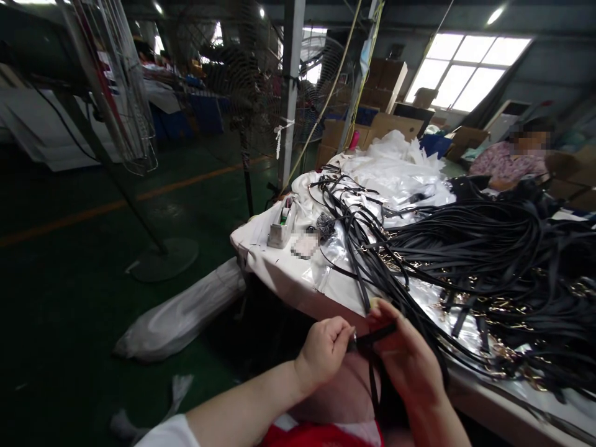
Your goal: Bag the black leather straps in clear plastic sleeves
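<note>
My left hand [325,349] is closed in a pinch around the end of a black strap [376,335], where a small shiny metal piece shows at the fingertips. A short length of the strap runs across to my right hand [410,357], whose fingers bend around it with the palm partly turned to me. More black strap hangs below, between the two hands. Both hands are just off the table's near edge, above my lap. Close by on the right lies a large pile of black straps [447,242] with gold-coloured metal clasps.
On the white-covered table [265,264] stands a tape dispenser [280,226]. Clear plastic bags [400,164] are heaped behind the straps. Another person [510,161] sits across the table at right. A metal post [289,93], a fan stand [158,248] and a wrapped roll [181,310] are at left.
</note>
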Tool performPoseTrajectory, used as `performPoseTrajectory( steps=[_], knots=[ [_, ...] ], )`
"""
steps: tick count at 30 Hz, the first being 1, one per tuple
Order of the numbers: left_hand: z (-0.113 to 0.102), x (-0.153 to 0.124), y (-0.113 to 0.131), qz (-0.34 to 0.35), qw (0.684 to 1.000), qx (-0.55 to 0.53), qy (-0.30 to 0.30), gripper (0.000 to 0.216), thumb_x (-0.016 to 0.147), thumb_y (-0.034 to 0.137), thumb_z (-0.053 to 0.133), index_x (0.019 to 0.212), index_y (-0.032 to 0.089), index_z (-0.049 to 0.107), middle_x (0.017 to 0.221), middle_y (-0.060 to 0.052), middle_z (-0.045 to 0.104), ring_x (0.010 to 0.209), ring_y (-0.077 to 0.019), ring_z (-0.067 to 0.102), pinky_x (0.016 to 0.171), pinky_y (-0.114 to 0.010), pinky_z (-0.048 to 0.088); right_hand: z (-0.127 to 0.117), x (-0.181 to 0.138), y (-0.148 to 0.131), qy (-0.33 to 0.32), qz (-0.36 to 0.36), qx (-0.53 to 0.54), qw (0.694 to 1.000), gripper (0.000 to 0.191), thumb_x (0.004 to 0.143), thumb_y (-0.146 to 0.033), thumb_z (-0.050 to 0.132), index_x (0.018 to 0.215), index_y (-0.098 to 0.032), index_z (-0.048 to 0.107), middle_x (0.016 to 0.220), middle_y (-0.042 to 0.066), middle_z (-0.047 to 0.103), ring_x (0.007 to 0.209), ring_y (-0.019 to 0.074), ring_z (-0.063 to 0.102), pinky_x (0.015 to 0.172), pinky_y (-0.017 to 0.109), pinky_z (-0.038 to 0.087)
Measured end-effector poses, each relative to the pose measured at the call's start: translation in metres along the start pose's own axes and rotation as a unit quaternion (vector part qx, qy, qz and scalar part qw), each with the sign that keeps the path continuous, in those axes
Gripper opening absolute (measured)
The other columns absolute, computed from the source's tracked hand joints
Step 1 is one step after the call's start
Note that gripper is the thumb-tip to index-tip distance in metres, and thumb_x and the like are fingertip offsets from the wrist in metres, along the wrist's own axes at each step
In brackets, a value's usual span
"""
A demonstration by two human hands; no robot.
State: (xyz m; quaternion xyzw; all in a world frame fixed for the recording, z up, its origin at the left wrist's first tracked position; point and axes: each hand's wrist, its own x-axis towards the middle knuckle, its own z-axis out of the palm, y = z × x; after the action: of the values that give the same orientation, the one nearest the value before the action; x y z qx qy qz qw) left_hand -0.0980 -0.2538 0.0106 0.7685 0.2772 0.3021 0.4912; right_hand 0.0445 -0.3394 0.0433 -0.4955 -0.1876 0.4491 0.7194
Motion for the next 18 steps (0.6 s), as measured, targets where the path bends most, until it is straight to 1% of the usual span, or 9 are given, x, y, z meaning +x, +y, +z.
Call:
performPoseTrajectory(
  steps=[3,5,6,8,10,12,14,16,18],
  knots=[
    [-0.007,-0.004,-0.011,-0.009,1.000,0.013,-0.013,0.034,0.097,0.032,0.043,0.068,0.018,0.052,0.063,0.000,0.057,0.059,-0.0124,0.052,0.059,-0.024,0.034,-0.018,0.009,-0.041,0.048,-0.062,0.077,0.994,0.024,0.082,-0.044,0.070,0.099,-0.028,0.074,0.080,0.000,0.069,0.076,0.0153,0.064,0.081,0.033,0.056],
    [-0.010,-0.006,-0.014,-0.009,1.000,0.014,-0.021,0.034,0.097,0.033,0.043,0.067,0.018,0.052,0.062,0.000,0.056,0.059,-0.0122,0.051,0.058,-0.024,0.034,-0.025,0.012,-0.056,0.069,-0.095,0.076,0.990,0.022,0.081,-0.043,0.072,0.096,-0.027,0.074,0.075,-0.001,0.067,0.072,0.0142,0.064,0.079,0.031,0.056],
    [-0.010,-0.006,-0.014,-0.009,1.000,0.012,-0.026,0.035,0.097,0.034,0.043,0.068,0.018,0.053,0.062,0.000,0.057,0.059,-0.0121,0.051,0.058,-0.023,0.034,-0.027,0.012,-0.058,0.080,-0.104,0.065,0.989,0.024,0.080,-0.044,0.073,0.097,-0.027,0.075,0.076,-0.001,0.068,0.074,0.0145,0.064,0.079,0.031,0.055],
    [-0.010,-0.004,-0.011,-0.008,0.999,0.003,-0.031,0.035,0.097,0.034,0.044,0.068,0.018,0.054,0.062,0.000,0.057,0.059,-0.0119,0.052,0.058,-0.023,0.034,-0.025,0.012,-0.050,0.097,-0.108,0.026,0.989,0.030,0.079,-0.046,0.075,0.101,-0.026,0.075,0.083,0.002,0.072,0.081,0.0171,0.067,0.082,0.033,0.055],
    [-0.007,0.000,-0.004,-0.008,1.000,-0.008,-0.024,0.036,0.097,0.035,0.044,0.067,0.018,0.054,0.062,0.000,0.057,0.059,-0.0120,0.053,0.059,-0.023,0.035,-0.020,0.009,-0.029,0.108,-0.098,-0.039,0.988,0.035,0.080,-0.049,0.074,0.106,-0.026,0.075,0.094,0.004,0.074,0.093,0.0211,0.067,0.090,0.039,0.052],
    [-0.003,0.004,0.003,-0.006,1.000,-0.020,-0.009,0.036,0.098,0.034,0.043,0.067,0.018,0.054,0.062,0.000,0.057,0.060,-0.0122,0.054,0.060,-0.023,0.036,-0.011,0.004,-0.003,0.083,-0.074,-0.124,0.986,0.038,0.081,-0.051,0.073,0.108,-0.025,0.075,0.105,0.007,0.074,0.106,0.0251,0.064,0.100,0.044,0.047],
    [0.002,0.008,0.007,0.001,1.000,-0.030,0.003,0.036,0.098,0.033,0.042,0.068,0.018,0.054,0.064,0.000,0.059,0.061,-0.0124,0.055,0.060,-0.023,0.037,-0.003,-0.001,0.016,0.031,-0.043,-0.174,0.983,0.036,0.080,-0.050,0.074,0.105,-0.023,0.077,0.111,0.008,0.073,0.113,0.0267,0.061,0.105,0.044,0.043],
    [0.005,0.010,0.007,0.006,1.000,-0.028,0.010,0.034,0.098,0.033,0.041,0.071,0.018,0.055,0.067,-0.001,0.061,0.063,-0.0129,0.056,0.061,-0.023,0.038,0.001,0.001,0.018,-0.012,0.001,-0.128,0.992,0.035,0.077,-0.046,0.078,0.104,-0.024,0.077,0.108,0.007,0.073,0.106,0.0250,0.064,0.098,0.039,0.049],
    [0.006,0.010,0.005,0.006,1.000,-0.012,0.007,0.033,0.098,0.032,0.041,0.072,0.018,0.056,0.067,-0.001,0.062,0.063,-0.0134,0.057,0.061,-0.023,0.038,0.002,0.012,0.000,-0.022,0.040,-0.005,0.999,0.036,0.075,-0.039,0.081,0.107,-0.025,0.075,0.099,0.004,0.074,0.092,0.0192,0.067,0.084,0.031,0.056]
  ],
)
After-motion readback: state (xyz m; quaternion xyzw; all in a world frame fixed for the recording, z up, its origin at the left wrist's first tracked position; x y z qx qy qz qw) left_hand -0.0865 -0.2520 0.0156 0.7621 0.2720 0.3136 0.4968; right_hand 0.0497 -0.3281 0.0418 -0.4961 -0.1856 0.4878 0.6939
